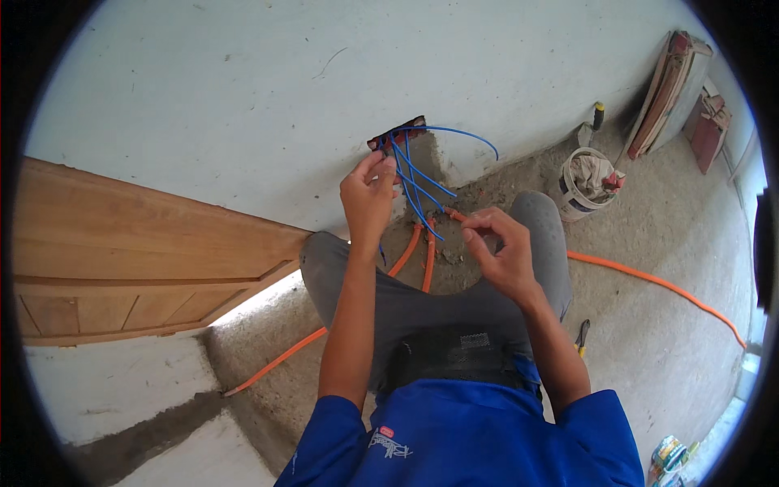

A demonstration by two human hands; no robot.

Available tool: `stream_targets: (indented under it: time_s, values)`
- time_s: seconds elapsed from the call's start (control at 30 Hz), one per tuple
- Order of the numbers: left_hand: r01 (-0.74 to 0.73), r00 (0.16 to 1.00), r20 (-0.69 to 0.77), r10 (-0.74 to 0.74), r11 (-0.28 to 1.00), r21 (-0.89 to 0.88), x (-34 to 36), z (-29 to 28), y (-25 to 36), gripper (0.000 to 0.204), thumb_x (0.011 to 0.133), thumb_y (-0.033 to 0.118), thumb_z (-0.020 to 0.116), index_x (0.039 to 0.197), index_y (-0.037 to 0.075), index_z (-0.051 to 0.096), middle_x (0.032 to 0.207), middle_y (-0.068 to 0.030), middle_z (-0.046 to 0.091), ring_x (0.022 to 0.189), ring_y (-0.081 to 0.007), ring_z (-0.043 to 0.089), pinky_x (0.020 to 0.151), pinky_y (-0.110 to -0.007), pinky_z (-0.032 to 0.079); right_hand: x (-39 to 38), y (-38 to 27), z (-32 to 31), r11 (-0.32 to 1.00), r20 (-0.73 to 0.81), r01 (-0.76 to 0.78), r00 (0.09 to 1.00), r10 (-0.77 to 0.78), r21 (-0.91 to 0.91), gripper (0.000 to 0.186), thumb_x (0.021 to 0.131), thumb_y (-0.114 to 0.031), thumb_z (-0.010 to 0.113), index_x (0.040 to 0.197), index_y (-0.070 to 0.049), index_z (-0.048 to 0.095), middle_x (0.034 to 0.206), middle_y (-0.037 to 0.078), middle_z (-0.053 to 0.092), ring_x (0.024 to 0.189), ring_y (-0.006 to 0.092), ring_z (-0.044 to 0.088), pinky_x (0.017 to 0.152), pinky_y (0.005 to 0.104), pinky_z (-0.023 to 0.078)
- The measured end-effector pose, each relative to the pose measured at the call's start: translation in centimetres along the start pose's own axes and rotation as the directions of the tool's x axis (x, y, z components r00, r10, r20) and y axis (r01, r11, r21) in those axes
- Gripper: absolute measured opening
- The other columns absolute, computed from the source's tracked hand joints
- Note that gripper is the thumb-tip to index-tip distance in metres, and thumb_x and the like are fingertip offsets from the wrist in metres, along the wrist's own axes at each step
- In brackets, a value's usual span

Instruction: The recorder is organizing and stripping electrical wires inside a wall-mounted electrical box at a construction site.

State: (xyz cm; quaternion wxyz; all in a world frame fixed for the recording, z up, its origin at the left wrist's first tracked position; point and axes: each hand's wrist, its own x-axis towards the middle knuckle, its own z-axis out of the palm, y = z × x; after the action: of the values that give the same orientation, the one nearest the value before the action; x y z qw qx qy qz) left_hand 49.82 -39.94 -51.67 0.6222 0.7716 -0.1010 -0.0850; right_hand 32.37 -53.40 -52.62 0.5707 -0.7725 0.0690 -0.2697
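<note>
My left hand [369,195] is raised to the recessed wall box [410,126], its thumb and fingertips pinched on a blue wire. Several blue wires [423,177] come out of this box; most hang down and one curves off to the right. A dark blue wire end [382,255] shows below my left hand. My right hand [501,250] hovers over my right knee, fingers curled, with a gap between thumb and forefinger. Its fingertips are beside the end of an orange conduit [456,214]; any contact is unclear. Two more orange conduits [429,256] rise below the box.
A wooden door panel [154,243] stands at left. To the right are a white bucket [574,203] with a cloth, a trowel [598,118] and leaning boards [667,97]. Pliers [582,334] lie by my right arm. Orange conduit [649,278] crosses the rough floor.
</note>
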Motion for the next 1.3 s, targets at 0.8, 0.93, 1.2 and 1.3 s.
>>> stream_targets:
  time_s: [0.8,0.93,1.2,1.3]
  values:
    - [0.331,0.916,0.32,-0.241,0.905,-0.266,0.1,-2.7,-2.2,0.029,0.096,0.029,0.058,0.104,0.003,0.066,0.071,0.0025,0.06,0.057,-0.0061,0.057,0.047,-0.019,0.042,6.8,0.5,4.3,0.885,-0.02,0.236,0.964,-0.265,-0.401,0.019,0.078,-0.008,0.066,0.096,-0.002,0.063,0.103,0.012,0.06,0.095,0.0321,0.057,0.079,0.0406,0.048]
    - [0.343,0.915,0.32,-0.246,0.892,-0.295,0.3,-3.0,-2.0,0.029,0.096,0.03,0.058,0.106,0.003,0.065,0.068,0.0024,0.059,0.053,-0.0048,0.053,0.044,-0.019,0.038,8.4,1.1,5.9,0.868,0.017,0.211,0.974,-0.228,-0.45,0.019,0.08,-0.01,0.067,0.097,-0.002,0.062,0.108,0.013,0.059,0.1,0.032,0.057,0.081,0.041,0.048]
    - [0.258,0.955,0.235,-0.178,0.893,-0.37,0.6,-1.5,0.9,0.029,0.096,0.028,0.058,0.109,0.003,0.065,0.068,0.0032,0.058,0.05,-0.0031,0.05,0.041,-0.018,0.033,11.2,3.9,4.7,0.75,-0.027,0.293,0.924,-0.382,-0.593,0.013,0.08,-0.012,0.066,0.088,-0.003,0.06,0.096,0.014,0.061,0.088,0.034,0.058,0.073,0.0428,0.048]
    - [0.27,0.952,0.243,-0.186,0.883,-0.383,0.7,-1.7,0.8,0.028,0.096,0.027,0.057,0.111,0.003,0.064,0.069,0.0033,0.058,0.051,-0.0032,0.051,0.043,-0.018,0.036,10.9,4.0,3.3,0.801,-0.066,0.079,0.987,-0.147,-0.594,0.01,0.082,-0.011,0.064,0.086,-0.003,0.061,0.086,0.015,0.063,0.081,0.0351,0.06,0.069,0.0438,0.048]
